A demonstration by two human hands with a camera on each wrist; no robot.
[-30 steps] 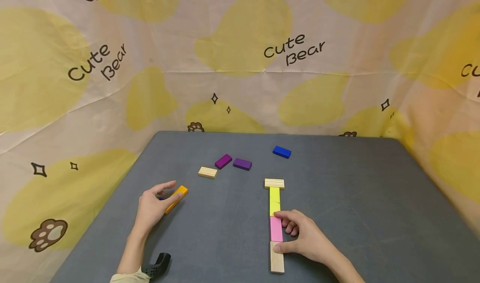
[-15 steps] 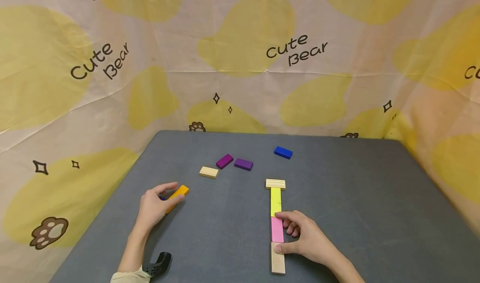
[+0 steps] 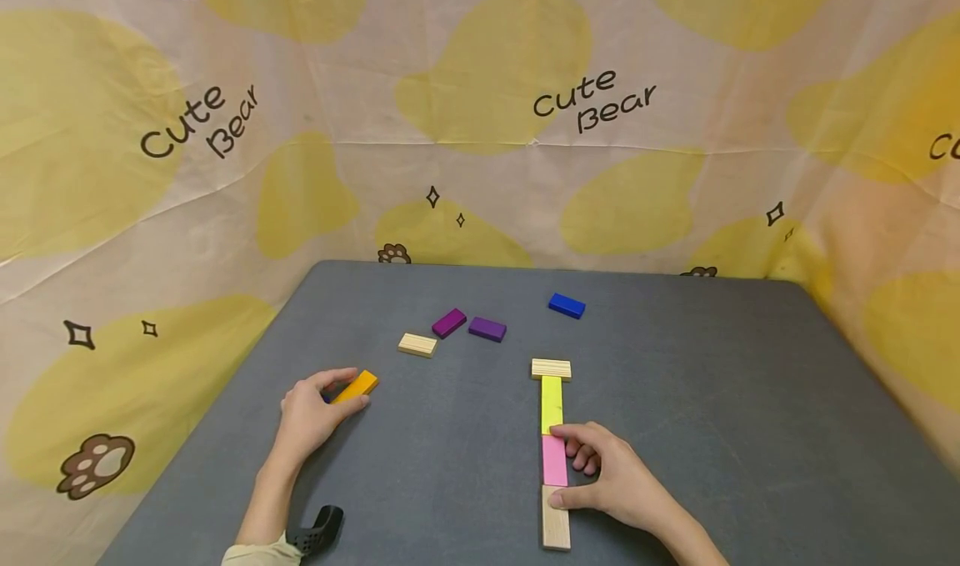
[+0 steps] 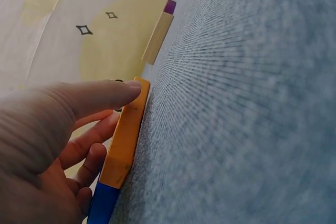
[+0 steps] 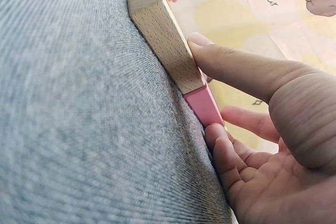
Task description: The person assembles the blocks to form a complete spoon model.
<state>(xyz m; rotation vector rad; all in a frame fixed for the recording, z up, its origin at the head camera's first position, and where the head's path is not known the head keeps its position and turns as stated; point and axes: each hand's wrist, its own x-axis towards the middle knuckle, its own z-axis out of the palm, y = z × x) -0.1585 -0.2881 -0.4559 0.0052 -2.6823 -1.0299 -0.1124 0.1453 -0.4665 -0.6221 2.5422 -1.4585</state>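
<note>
In the head view my left hand (image 3: 311, 408) pinches an orange block (image 3: 356, 385) at the table's left, thumb on its near side and fingers behind. A dark blue block (image 4: 104, 203) continues end to end from the orange one in the left wrist view. At the right, my right hand (image 3: 618, 478) touches a straight row of flat blocks. Its index fingertip is at the seam between a yellow block (image 3: 551, 403) and a pink block (image 3: 554, 459); its thumb rests on a plain wooden block (image 3: 556, 528). Other fingers bend beside the pink one.
A plain wooden block (image 3: 551, 369) lies crosswise at the row's far end. Farther back are another wooden block (image 3: 417, 345), a magenta block (image 3: 448, 323), a purple block (image 3: 487, 329) and a blue block (image 3: 566, 305). A black curved object (image 3: 322, 530) sits by the left wrist.
My left thumb has shifted slightly, and less of the orange block shows below it. My right hand and the row of blocks keep their places.
</note>
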